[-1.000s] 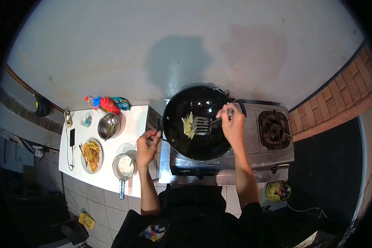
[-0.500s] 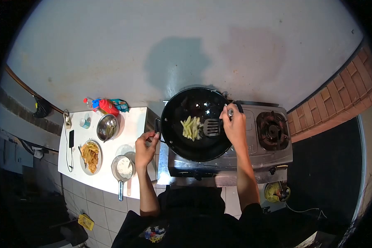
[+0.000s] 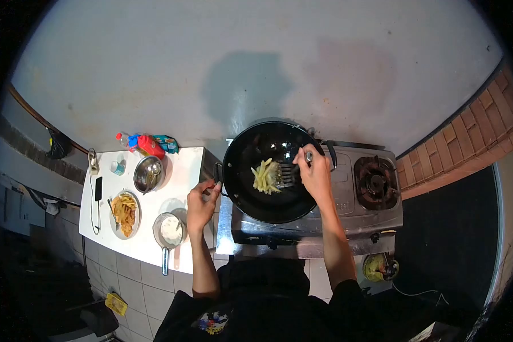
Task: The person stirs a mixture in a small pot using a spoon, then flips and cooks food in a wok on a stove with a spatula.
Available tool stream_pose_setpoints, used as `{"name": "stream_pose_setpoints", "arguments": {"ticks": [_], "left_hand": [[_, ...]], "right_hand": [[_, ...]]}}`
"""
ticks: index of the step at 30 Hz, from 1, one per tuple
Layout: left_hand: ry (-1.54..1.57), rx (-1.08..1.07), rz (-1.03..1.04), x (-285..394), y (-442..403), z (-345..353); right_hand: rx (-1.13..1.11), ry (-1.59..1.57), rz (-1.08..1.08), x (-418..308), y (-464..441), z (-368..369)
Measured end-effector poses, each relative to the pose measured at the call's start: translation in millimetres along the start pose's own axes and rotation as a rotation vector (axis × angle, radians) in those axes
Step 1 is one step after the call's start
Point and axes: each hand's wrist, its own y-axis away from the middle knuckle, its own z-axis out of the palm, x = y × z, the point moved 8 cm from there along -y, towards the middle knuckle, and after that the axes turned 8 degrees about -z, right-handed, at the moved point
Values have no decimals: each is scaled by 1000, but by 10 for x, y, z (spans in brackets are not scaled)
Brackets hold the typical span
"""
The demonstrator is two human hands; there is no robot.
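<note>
A large black wok (image 3: pixel 251 210) sits on the left burner of the steel gas stove. My left hand (image 3: pixel 202 204) is closed on the wok's left side handle. Wrapped round the handle of a slotted spatula (image 3: pixel 286 175) is my right hand (image 3: pixel 314 170), above the wok's right side. The spatula's blade touches the right edge of a small heap of pale fries (image 3: pixel 264 176) lying in the middle of the wok. Some oil shines on the wok's inner surface.
The stove's bare right burner (image 3: pixel 376 182) lies beside the wok. On the white table (image 3: pixel 142 251) at left stand a saucepan (image 3: pixel 170 229) with white contents, a plate (image 3: pixel 119 231) of fried food, a metal bowl (image 3: pixel 149 175), a phone (image 3: pixel 98 188) and bottles. A wall rises behind.
My right hand has shifted slightly left, bringing the spatula's blade left against the fries. The fries are bunched a little closer. My left hand stays on the wok handle.
</note>
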Motion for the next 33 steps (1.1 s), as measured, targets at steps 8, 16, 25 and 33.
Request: {"name": "stream_pose_setpoints", "arguments": {"ticks": [8, 16, 25, 33], "left_hand": [[16, -32, -83, 3, 33, 0], [2, -28, -73, 10, 19, 14], [26, -21, -48, -13, 8, 24], [30, -6, -63, -32, 16, 21]], "right_hand": [[27, 143, -54, -49, -45, -181], [59, -259, 82, -46, -85, -39], [36, -45, -71, -77, -55, 48], [7, -249, -51, -244, -73, 162]]}}
